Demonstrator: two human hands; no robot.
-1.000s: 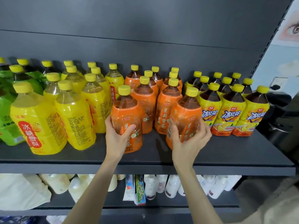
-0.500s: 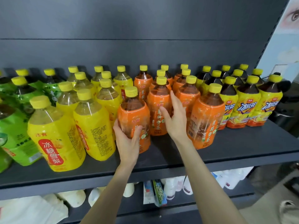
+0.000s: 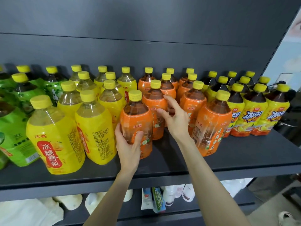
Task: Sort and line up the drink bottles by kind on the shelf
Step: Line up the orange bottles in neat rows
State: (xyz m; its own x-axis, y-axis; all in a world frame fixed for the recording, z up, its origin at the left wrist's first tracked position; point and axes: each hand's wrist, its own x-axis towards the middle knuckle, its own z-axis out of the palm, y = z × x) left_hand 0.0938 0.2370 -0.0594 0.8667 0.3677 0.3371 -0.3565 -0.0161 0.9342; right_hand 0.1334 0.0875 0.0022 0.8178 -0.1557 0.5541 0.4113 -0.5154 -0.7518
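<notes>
Gripping the near orange bottle low, my left hand feels full, heavy, slick film. My right hand touches the farther bottle, fingers spread.

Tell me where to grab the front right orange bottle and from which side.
Grip the front right orange bottle around its labelled body, coming from the front edge of the shelf. It stands upright with its front face open; the orange bottle behind and an iced tea bottle crowd its back and right.

Every bottle's got a yellow cap: green labels far left, then yellow labels, orange labels, all on a dark grey shelf.
</notes>
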